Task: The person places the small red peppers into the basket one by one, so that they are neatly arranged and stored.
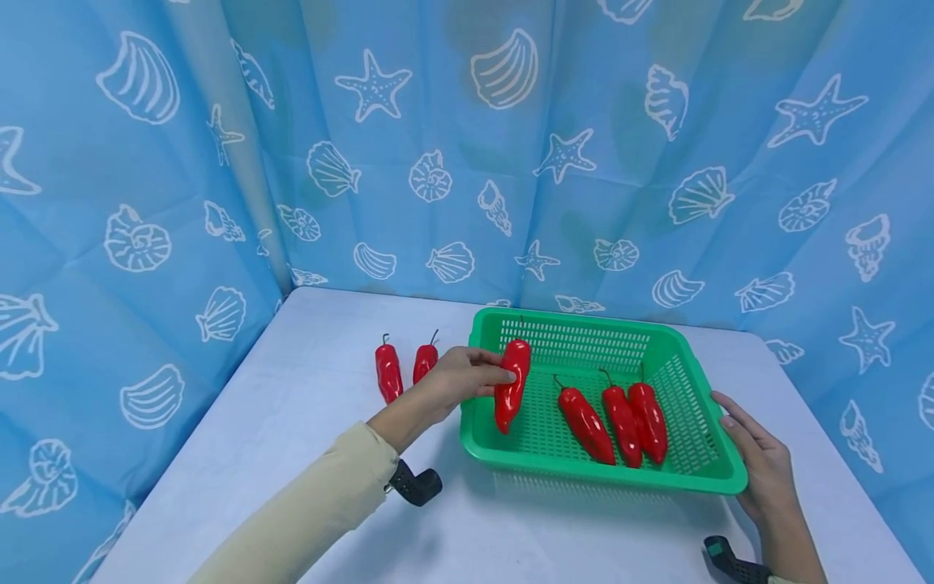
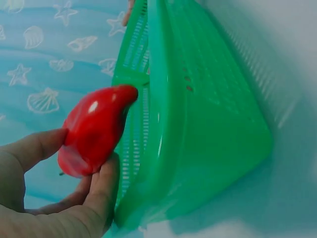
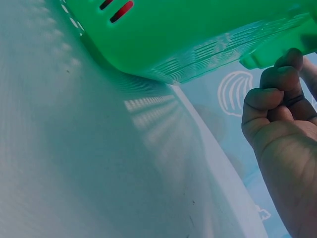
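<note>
My left hand [image 1: 467, 377] pinches a red chili pepper [image 1: 513, 385] between thumb and fingers, over the left end of a green plastic basket [image 1: 584, 477]. In the left wrist view the same glossy pepper [image 2: 96, 129] points its tip at the basket rim [image 2: 161, 124]. Three more red peppers lie inside the basket, toward its right, one being the leftmost pepper [image 1: 586, 424]. At the basket's right end my right hand [image 1: 762, 462] holds the rim. Its curled fingers [image 3: 282, 79] show beside the basket's outer wall in the right wrist view.
Two red peppers lie on the white table [image 1: 292, 389] left of the basket, the farther left pepper [image 1: 389, 373] in fuller view and the other pepper [image 1: 425, 359] partly behind my left hand. A blue curtain [image 1: 452, 146] with white shell prints hangs behind the table.
</note>
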The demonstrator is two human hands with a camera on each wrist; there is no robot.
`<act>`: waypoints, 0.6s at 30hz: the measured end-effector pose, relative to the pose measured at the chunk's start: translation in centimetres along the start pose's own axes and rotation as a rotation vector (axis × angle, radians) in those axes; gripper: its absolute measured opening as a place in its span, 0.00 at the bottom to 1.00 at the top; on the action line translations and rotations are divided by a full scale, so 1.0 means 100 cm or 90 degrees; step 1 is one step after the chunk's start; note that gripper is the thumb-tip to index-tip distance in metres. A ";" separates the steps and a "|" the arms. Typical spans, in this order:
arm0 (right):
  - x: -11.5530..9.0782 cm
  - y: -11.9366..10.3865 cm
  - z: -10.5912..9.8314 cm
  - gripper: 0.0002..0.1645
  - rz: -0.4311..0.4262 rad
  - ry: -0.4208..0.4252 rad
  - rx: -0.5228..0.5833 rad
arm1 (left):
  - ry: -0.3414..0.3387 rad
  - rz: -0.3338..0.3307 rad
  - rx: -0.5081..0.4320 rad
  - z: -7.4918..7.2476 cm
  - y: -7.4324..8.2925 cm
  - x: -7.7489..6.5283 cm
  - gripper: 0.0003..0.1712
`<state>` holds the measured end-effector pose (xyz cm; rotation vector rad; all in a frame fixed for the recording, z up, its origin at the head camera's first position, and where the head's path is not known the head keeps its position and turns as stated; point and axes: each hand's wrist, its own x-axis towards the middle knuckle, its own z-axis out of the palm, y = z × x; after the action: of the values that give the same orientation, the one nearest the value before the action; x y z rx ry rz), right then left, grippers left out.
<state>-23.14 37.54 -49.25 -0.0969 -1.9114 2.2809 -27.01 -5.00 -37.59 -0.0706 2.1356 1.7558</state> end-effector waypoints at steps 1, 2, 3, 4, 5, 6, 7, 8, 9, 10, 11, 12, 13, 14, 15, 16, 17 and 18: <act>0.000 0.000 0.000 0.26 0.002 0.001 -0.001 | -0.005 -0.003 0.006 0.003 0.001 0.001 0.33; 0.000 0.000 -0.001 0.26 0.004 0.002 -0.002 | -0.007 -0.005 0.011 0.006 0.002 0.001 0.33; 0.001 -0.001 -0.001 0.26 0.005 0.002 -0.001 | -0.008 -0.006 0.017 0.009 0.003 0.002 0.33; 0.001 -0.001 -0.001 0.26 0.007 0.002 -0.001 | -0.006 -0.008 0.019 0.011 0.003 0.003 0.32; 0.001 -0.001 -0.001 0.26 0.008 0.001 0.001 | -0.004 -0.009 0.021 0.014 0.003 0.004 0.31; 0.000 -0.002 -0.001 0.26 0.009 -0.001 0.006 | -0.001 -0.010 0.023 0.016 0.003 0.005 0.30; 0.000 -0.002 -0.001 0.26 0.009 -0.002 0.008 | 0.002 -0.010 0.028 0.019 0.003 0.006 0.29; 0.000 -0.003 0.000 0.26 0.009 -0.002 0.009 | 0.005 -0.011 0.035 0.021 0.002 0.007 0.28; 0.000 -0.003 0.000 0.26 0.007 -0.002 0.007 | 0.007 -0.012 0.043 0.023 0.002 0.009 0.27; -0.001 -0.002 0.001 0.26 0.007 -0.002 0.006 | 0.007 -0.013 0.050 0.025 0.001 0.010 0.26; -0.002 -0.002 0.001 0.26 0.006 -0.003 0.006 | 0.006 -0.014 0.058 0.027 0.000 0.011 0.25; -0.002 -0.002 0.001 0.26 0.004 -0.002 0.004 | 0.006 -0.016 0.065 0.029 0.000 0.012 0.24; -0.002 -0.002 0.001 0.26 0.002 -0.004 0.004 | 0.005 -0.018 0.071 0.031 -0.001 0.013 0.24; -0.003 -0.002 0.001 0.26 0.000 -0.006 0.005 | 0.005 -0.021 0.076 0.032 -0.001 0.014 0.23; -0.003 -0.002 0.001 0.26 -0.002 -0.006 0.002 | 0.007 -0.023 0.074 0.033 -0.001 0.015 0.23; -0.003 -0.003 0.001 0.26 -0.002 -0.008 0.005 | 0.008 -0.026 0.072 0.034 -0.001 0.016 0.23; -0.003 -0.002 0.001 0.26 -0.003 -0.010 0.005 | 0.010 -0.030 0.071 0.035 -0.001 0.017 0.23; -0.002 -0.002 0.001 0.26 -0.003 -0.011 0.006 | 0.013 -0.035 0.071 0.036 -0.001 0.018 0.23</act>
<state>-22.91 37.45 -49.04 -0.0722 -1.9070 2.2955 -27.77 -1.25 -38.76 -0.1164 2.2201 1.6086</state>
